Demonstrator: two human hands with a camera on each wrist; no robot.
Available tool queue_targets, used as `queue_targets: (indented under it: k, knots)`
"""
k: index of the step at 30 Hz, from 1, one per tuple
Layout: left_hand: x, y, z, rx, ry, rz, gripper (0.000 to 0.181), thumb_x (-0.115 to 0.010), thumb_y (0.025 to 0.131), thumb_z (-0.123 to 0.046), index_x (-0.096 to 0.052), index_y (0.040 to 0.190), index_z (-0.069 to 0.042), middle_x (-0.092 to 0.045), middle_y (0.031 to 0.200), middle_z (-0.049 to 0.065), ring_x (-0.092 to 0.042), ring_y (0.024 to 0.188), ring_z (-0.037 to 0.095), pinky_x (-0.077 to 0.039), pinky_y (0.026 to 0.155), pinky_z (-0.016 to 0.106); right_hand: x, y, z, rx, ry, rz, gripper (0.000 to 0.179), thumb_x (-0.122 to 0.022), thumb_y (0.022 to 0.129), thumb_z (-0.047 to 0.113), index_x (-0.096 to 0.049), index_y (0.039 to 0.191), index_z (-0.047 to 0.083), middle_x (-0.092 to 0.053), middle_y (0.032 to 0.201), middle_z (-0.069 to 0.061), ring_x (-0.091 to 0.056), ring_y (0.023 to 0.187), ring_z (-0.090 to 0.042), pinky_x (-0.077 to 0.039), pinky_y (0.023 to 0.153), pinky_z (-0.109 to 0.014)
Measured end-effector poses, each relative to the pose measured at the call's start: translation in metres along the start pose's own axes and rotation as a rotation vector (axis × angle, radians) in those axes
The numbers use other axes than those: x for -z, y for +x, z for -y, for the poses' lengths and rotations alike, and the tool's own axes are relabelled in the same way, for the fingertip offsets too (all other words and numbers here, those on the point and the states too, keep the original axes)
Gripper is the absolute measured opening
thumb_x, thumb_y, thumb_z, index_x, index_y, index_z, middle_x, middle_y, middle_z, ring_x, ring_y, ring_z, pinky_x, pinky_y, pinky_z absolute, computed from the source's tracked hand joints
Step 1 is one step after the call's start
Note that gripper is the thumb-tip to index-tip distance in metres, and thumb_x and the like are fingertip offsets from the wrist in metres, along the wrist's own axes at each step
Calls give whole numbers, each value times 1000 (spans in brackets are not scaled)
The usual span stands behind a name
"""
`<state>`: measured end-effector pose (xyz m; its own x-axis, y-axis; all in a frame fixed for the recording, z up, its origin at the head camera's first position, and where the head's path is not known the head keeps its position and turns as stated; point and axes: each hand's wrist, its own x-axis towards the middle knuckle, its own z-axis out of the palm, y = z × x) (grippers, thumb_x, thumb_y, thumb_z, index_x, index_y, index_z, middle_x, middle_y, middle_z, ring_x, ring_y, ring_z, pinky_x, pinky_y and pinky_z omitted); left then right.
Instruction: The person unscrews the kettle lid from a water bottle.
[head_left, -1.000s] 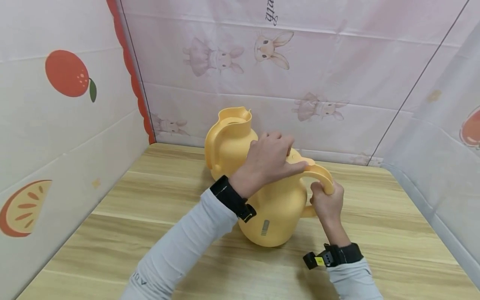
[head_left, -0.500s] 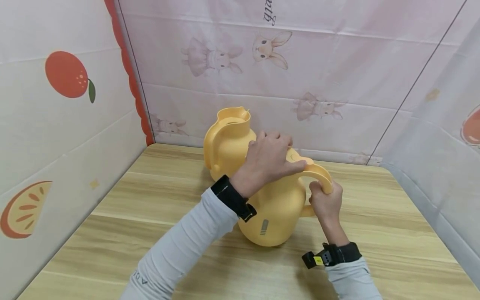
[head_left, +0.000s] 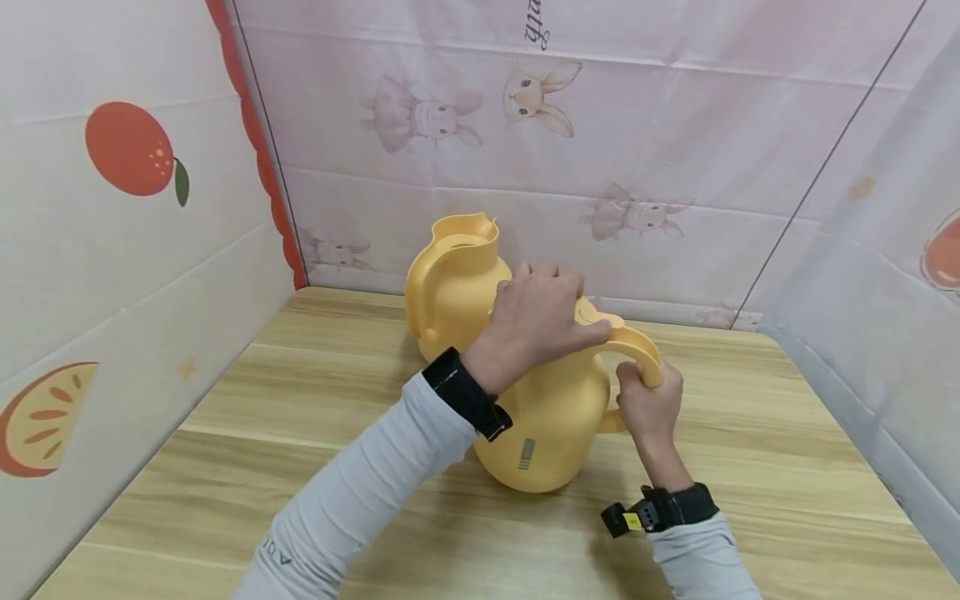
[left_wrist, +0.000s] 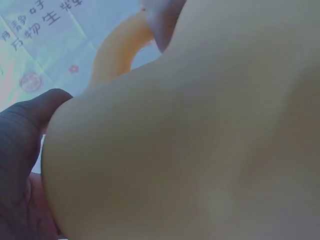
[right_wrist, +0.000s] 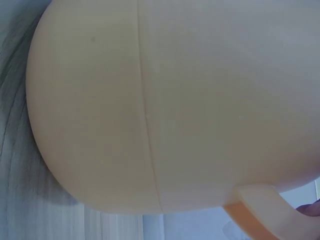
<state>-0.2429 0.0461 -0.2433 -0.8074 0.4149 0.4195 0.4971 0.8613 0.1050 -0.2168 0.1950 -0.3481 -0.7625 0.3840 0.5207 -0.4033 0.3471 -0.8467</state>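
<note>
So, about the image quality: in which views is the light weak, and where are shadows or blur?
Head view: fairly even light, soft shadows on the wooden tabletop near the front yellow jug; left wrist view: dim and soft, left hand dark against the washed-out wall sheet; right wrist view: dim and greyish, shadow on the tabletop beside the jug's base.

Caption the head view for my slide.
Left hand atop a yellow jug, right hand gripping its handle, second jug behind.
</note>
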Motion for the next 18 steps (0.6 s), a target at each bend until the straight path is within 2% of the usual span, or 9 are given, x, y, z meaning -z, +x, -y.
queue_targets:
  k: [6, 13, 18]
  knots:
    - [3, -1, -4, 17, 30, 16, 38, -53, 78, -56, -54, 74, -18, -47, 79, 0, -41, 71, 21, -36, 48, 31, 0, -1, 3, 28, -29, -14, 29, -44, 72, -11, -34, 53, 9, -37, 41, 10, -36, 32, 2, -27, 34, -16]
    - [1, -2, -8, 16, 71, -49, 43, -52, 80, -57, -53, 65, -17, -45, 72, 2, -41, 65, 21, -35, 42, 29, 0, -1, 5, 16, -37, -17, 29, -45, 71, -11, -34, 52, 8, -37, 40, 11, -37, 32, 1, -26, 34, -16]
    - [3, 1, -9, 34, 75, -97, 49, -56, 76, -59, -46, 54, -16, -37, 59, -1, -36, 51, 16, -31, 35, 26, 0, -2, 5, 12, -32, -13, 30, -44, 71, -11, -33, 51, 9, -37, 40, 11, -37, 32, 1, -27, 34, -16]
